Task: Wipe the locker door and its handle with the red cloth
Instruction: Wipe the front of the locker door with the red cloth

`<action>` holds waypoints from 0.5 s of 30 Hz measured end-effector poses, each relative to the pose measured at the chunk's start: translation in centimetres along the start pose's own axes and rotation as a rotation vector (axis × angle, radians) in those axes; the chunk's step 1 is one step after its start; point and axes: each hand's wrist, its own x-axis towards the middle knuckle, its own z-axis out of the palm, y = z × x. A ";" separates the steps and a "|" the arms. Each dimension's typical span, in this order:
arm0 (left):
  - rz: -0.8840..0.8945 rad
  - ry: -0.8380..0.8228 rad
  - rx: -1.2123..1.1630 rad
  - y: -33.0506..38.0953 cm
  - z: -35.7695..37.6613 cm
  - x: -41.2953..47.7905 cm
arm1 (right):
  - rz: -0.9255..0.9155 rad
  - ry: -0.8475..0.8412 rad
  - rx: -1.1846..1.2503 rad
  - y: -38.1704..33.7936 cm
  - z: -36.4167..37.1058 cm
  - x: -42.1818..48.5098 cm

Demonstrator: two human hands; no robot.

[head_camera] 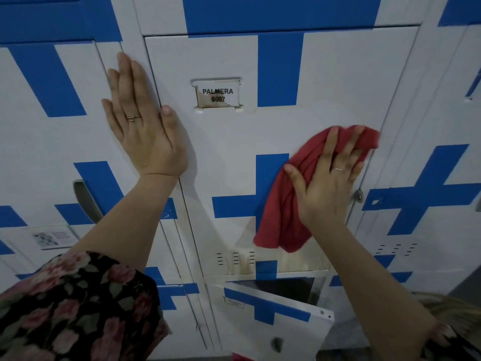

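Head view looks down a bank of white lockers crossed with blue tape, and the locker door (pixel 226 142) being cleaned fills the middle, its name plate (pixel 218 95) up and to the left of the working hand. Largest thing on it is the red cloth (pixel 282 204), pressed flat to the door's right half under the right hand (pixel 325 186), whose fingers are spread wide over the bunched upper part while the loose tail hangs down below the wrist. Its long axis runs steeply, from the upper right by the fingertips to the lower left.

Left hand (pixel 145 131) lies flat and empty, fingers together, well apart on the frame at the door's left edge, apparently bracing.

What the next move likely turns on is the small metal fitting (pixel 358 196) at the door's right edge, just beside the right hand's little-finger side and slightly below the knuckles. If that is the handle or latch, which I cannot tell for sure, the right hand is far nearer; a short slide right and down would bring the cloth onto it.
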 end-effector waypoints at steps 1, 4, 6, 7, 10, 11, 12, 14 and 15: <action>0.011 -0.011 0.003 -0.1 -0.1 0.0 | 0.002 -0.004 0.005 0.0 0.0 -0.2; 0.070 -0.062 0.015 -0.9 -0.5 -0.1 | -0.012 -0.116 -0.038 1.6 0.8 -3.0; 0.098 -0.084 0.022 -1.2 -0.7 -0.2 | -0.026 -0.219 -0.081 3.1 1.1 -4.9; 0.104 -0.092 0.026 -1.2 -0.8 -0.1 | -0.028 -0.245 -0.083 3.5 1.1 -5.0; 0.107 -0.106 0.032 -1.2 -0.8 -0.1 | -0.061 -0.163 -0.050 2.3 0.2 -2.4; 0.108 -0.110 0.031 -1.2 -0.8 -0.1 | -0.072 -0.118 -0.037 1.3 -0.2 -1.0; 0.108 -0.113 0.031 -1.2 -0.8 -0.1 | -0.076 -0.087 -0.026 0.4 -0.6 0.2; 0.107 -0.119 0.027 -1.1 -0.8 -0.1 | -0.080 -0.074 -0.017 -0.6 -0.9 1.3; 0.106 -0.118 0.028 -1.1 -0.9 -0.1 | -0.086 -0.086 -0.023 -0.6 -0.8 1.2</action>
